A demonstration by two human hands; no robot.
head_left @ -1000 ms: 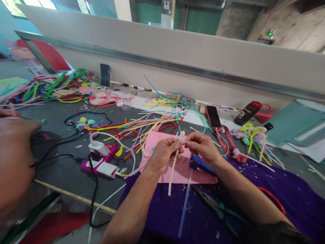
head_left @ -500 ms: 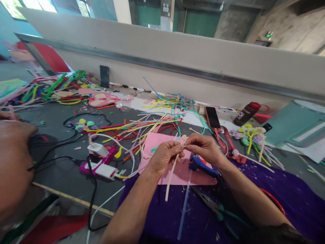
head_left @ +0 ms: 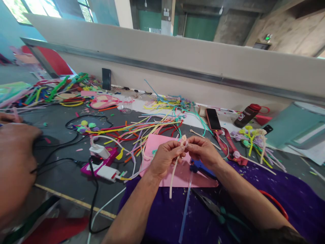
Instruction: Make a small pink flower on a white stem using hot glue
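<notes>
Between my hands is a cream pipe-cleaner stem (head_left: 172, 183) topped by a small cream flower head. My left hand (head_left: 166, 156) pinches it just below the head, and the stem hangs down past the fingers. My right hand (head_left: 201, 149) is closed at the side of the head, its thumb and fingertips pressed together there; the exact spot of contact is too small to make out. Beneath both hands lies a pink sheet (head_left: 157, 140). A blue glue gun (head_left: 203, 168) rests on it by my right wrist, with a clear glue stick (head_left: 186, 206) pointing toward me.
Green-handled pliers (head_left: 215, 210) lie on the purple cloth (head_left: 254, 179). A magenta power strip (head_left: 101, 164) with cables sits left, near another person's hand (head_left: 20, 145). Loose pipe cleaners (head_left: 142, 128), a phone (head_left: 213, 119), a dark bottle (head_left: 247, 115) and finished flowers (head_left: 250, 137) spread behind.
My right fingertips have shifted up slightly beside the flower head, which now shows more plainly. The lower end of the stem has swung a little to the right.
</notes>
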